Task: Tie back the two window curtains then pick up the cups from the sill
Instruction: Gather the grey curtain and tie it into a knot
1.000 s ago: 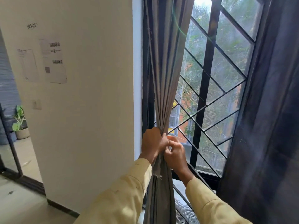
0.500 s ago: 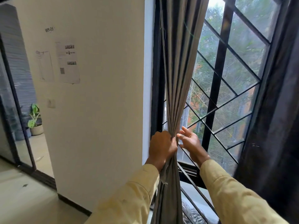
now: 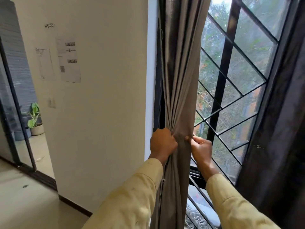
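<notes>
Gripping the grey curtain (image 3: 179,80), the left hand (image 3: 163,142) clamps its fingers (image 3: 171,141) round the bunched pleats, whose long axis runs vertically through the fist. Just right, the right hand (image 3: 201,147) pinches the free edge. The window grille (image 3: 219,90) stands behind; the dark curtain (image 3: 283,113) hangs untied, well right. The cups are out of view.

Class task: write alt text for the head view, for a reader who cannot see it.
A person's left hand grips the bunched folds of a grey curtain while the right hand pinches its edge. A dark curtain hangs loose on the right.
</notes>
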